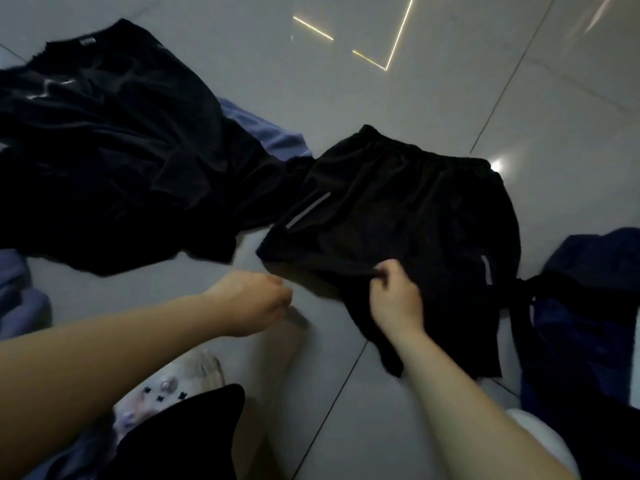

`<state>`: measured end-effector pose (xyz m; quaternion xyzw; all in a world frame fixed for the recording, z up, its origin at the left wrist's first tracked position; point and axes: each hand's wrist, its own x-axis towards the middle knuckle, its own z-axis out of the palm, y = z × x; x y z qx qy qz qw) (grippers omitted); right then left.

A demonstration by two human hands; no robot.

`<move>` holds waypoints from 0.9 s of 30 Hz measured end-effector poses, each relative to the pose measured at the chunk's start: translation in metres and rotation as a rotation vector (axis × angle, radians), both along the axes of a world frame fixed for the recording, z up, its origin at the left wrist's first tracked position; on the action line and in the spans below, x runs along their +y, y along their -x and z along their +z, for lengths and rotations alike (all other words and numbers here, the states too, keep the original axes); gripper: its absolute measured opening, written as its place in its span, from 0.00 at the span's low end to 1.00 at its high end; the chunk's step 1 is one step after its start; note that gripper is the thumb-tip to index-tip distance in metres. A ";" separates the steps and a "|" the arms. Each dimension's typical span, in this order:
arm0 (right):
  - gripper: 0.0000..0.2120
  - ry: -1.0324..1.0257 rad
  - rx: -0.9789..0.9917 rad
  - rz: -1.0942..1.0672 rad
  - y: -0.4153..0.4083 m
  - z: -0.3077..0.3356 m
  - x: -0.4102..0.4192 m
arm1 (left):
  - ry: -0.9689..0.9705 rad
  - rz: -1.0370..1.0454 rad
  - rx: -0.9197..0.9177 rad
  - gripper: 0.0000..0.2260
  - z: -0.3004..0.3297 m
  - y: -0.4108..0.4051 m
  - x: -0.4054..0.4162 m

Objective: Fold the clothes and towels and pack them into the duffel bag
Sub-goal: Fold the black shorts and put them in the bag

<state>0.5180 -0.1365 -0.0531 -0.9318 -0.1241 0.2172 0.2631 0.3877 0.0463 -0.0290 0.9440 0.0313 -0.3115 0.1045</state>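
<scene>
Black shorts (398, 216) with grey reflective strips lie spread on the tiled floor at centre right. My right hand (394, 299) pinches the hem at their near edge. My left hand (252, 299) is curled into a loose fist just left of the shorts' lower corner, and whether it touches the fabric I cannot tell. A large black shirt (114, 150) lies crumpled at the left, over a blue-purple towel (273, 136). A dark navy duffel bag (595, 306) with a black strap sits at the right edge.
More blue-purple fabric (20, 292) lies at the far left edge. A slipper with small decorations (173, 389) and a dark cloth (187, 434) are near the bottom, by my leg. The glossy grey floor tiles (381, 81) stretch beyond the clothes.
</scene>
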 end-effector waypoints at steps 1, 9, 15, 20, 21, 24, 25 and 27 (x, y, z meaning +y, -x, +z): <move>0.10 -0.089 0.056 -0.180 -0.014 0.002 -0.002 | 0.011 0.027 -0.034 0.14 0.000 -0.003 0.000; 0.06 -0.081 0.161 -0.539 -0.071 -0.002 -0.034 | 0.004 -0.013 -0.234 0.26 -0.008 -0.034 -0.023; 0.05 -0.090 -0.075 0.017 -0.037 -0.002 -0.036 | -0.162 -0.136 -0.095 0.26 -0.027 -0.054 -0.038; 0.25 -0.031 -0.044 0.197 -0.016 -0.006 -0.026 | -0.121 0.005 -0.221 0.25 -0.021 -0.077 -0.019; 0.28 0.016 -0.079 0.257 -0.012 -0.005 -0.023 | -0.092 0.071 -0.285 0.25 -0.017 -0.080 -0.012; 0.18 -0.011 -0.197 0.268 -0.012 -0.006 -0.019 | -0.061 0.126 -0.354 0.30 -0.005 -0.089 0.012; 0.11 -0.090 -0.152 0.119 -0.019 -0.004 -0.020 | -0.069 0.066 -0.361 0.31 -0.003 -0.093 0.020; 0.02 -0.247 0.032 -0.235 -0.041 0.003 -0.025 | -0.113 -0.027 -0.401 0.32 -0.001 -0.104 0.032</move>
